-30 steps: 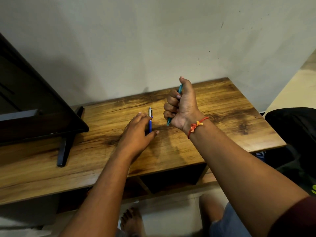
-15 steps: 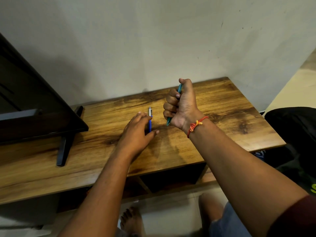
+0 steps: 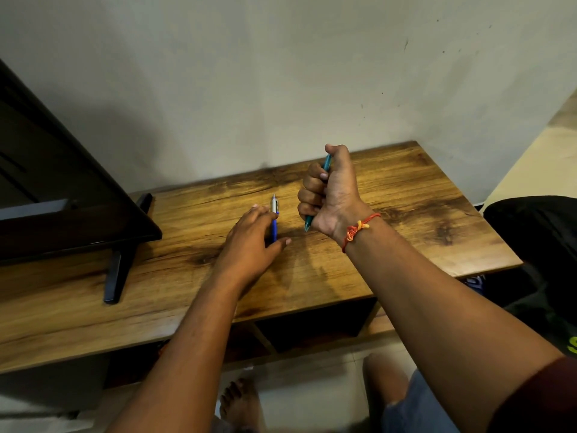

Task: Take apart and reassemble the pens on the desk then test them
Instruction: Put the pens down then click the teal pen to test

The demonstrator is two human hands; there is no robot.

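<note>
My right hand grips a teal pen in a fist above the wooden desk, thumb on the pen's top end, tip pointing down near the desk surface. A blue pen with a silver upper part lies on the desk just left of it. My left hand rests on the desk over the blue pen, fingers stretched along its left side and thumb at its lower end. Part of the blue pen is hidden under the hand.
A dark monitor on black feet stands on the desk's left part. The wall rises right behind the desk. A black bag sits to the right, beyond the desk's edge. Open shelves lie below.
My right hand has eased slightly lower with the teal pen. The left hand and blue pen stay where they were.
</note>
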